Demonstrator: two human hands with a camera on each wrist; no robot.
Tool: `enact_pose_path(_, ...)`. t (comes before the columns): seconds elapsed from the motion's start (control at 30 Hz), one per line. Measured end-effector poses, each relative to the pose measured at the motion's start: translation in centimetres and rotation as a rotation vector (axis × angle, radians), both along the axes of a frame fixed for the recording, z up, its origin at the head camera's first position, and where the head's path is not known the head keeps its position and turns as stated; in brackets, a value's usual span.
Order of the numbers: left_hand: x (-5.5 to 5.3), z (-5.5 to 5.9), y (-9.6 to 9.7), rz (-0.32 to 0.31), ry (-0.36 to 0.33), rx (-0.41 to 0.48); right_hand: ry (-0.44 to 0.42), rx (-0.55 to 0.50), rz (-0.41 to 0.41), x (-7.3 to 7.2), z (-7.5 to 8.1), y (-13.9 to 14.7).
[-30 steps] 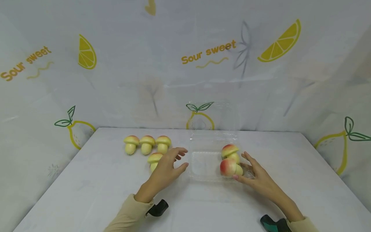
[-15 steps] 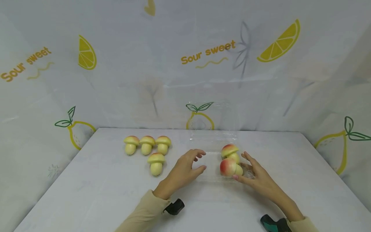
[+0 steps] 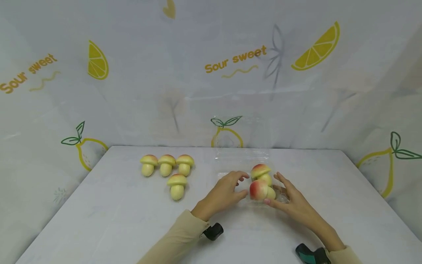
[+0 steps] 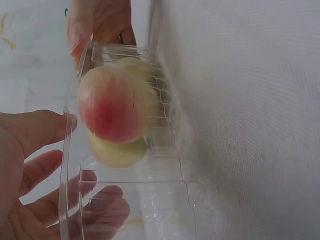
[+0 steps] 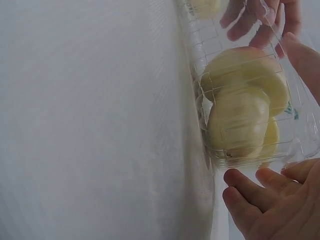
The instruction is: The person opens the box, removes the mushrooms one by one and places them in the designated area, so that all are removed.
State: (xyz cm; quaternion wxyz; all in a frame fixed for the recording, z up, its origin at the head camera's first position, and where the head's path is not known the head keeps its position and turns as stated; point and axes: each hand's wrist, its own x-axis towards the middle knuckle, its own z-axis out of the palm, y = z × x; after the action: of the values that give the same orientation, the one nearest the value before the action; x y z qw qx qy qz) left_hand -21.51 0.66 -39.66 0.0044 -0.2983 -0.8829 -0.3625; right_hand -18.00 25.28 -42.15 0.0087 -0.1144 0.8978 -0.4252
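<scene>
A clear plastic clamshell box (image 3: 242, 158) lies open on the white table. Two toy mushrooms sit in its right end: a red-capped one in front (image 3: 258, 189) (image 4: 117, 105) and another behind it (image 3: 261, 171). My left hand (image 3: 244, 184) (image 4: 40, 150) reaches into the box with relaxed, curved fingers. Its thumb is right beside the front mushroom and it holds nothing. The straight fingers of my right hand (image 3: 281, 190) (image 5: 260, 200) rest against the outside of the box's right end. Through the plastic, the right wrist view shows both mushrooms (image 5: 240, 100).
Three toy mushrooms stand in a row (image 3: 166, 164) at the back left, a fourth (image 3: 177, 186) in front of them. The box's clear lid (image 3: 244, 135) stands up toward the lemon-print backdrop. Bare tabletop (image 3: 108, 220) lies in front and to the right.
My left hand has moved right, from beside the loose mushroom to inside the box next to the red-capped one. The right hand and both boxed mushrooms have stayed put.
</scene>
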Motion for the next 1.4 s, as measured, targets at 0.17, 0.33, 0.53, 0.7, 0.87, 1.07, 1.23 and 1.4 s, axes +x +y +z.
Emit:
enact_pose_path(0.17,-0.3,0.1,1.0,-0.013,-0.001,-0.038,0.007,0.007,0.012,-0.1,0.1,0.0)
enact_pose_path(0.33,-0.7,-0.1,1.8,-0.018,-0.022,-0.055,0.004,0.009,0.018,-0.1,0.1,0.0)
enact_pose_path(0.53,-1.1,-0.1,2.4,-0.053,-0.022,-0.074,-0.008,0.005,0.018,-0.1,0.1,0.1)
enact_pose_path(0.7,-1.2,-0.2,2.6,-0.102,0.001,-0.112,-0.016,0.0,0.018,0.0,0.1,0.1)
enact_pose_path(0.87,-1.1,-0.2,2.8,-0.131,-0.016,-0.147,-0.018,0.004,0.017,0.0,0.1,0.1)
enact_pose_path(1.07,-0.9,-0.2,3.2,-0.1,-0.045,-0.16,-0.023,-0.006,0.014,0.0,0.2,0.1)
enact_pose_path(1.23,-0.8,-0.1,3.4,-0.061,-0.067,-0.161,-0.023,-0.016,0.019,0.0,0.2,0.1)
enact_pose_path(1.4,-1.2,-0.1,2.9,-0.054,-0.096,-0.142,-0.023,-0.018,0.011,0.1,0.2,0.1)
